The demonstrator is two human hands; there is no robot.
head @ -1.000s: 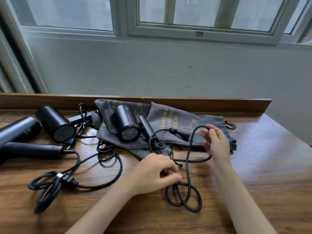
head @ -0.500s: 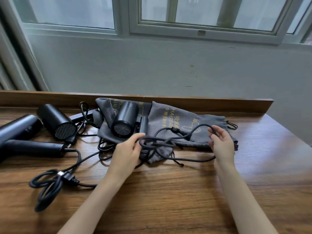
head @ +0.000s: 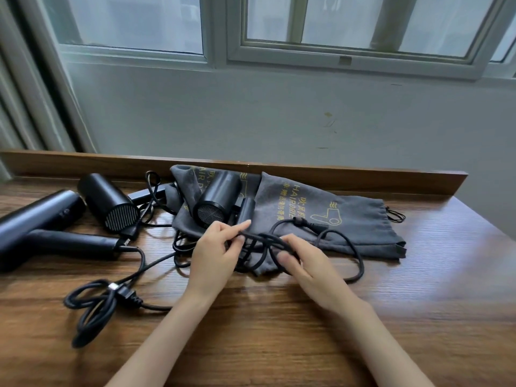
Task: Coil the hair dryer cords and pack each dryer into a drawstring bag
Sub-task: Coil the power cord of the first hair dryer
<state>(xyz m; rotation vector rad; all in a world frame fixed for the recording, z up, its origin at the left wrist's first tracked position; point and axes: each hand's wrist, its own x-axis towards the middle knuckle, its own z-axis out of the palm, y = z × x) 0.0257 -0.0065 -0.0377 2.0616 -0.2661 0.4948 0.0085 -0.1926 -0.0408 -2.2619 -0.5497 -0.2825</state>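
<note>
Coiling, mid-frame: left hand and right hand, each grip clamped on the cord; next, gather the loose loop.

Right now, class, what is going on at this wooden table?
A person is coiling the black power cord of the small black hair dryer lying on the grey drawstring bags. The left hand pinches the gathered loops; the right hand grips them beside it, and one loop trails loose over bag and table. Two other black hair dryers lie at the left, unbagged.
</note>
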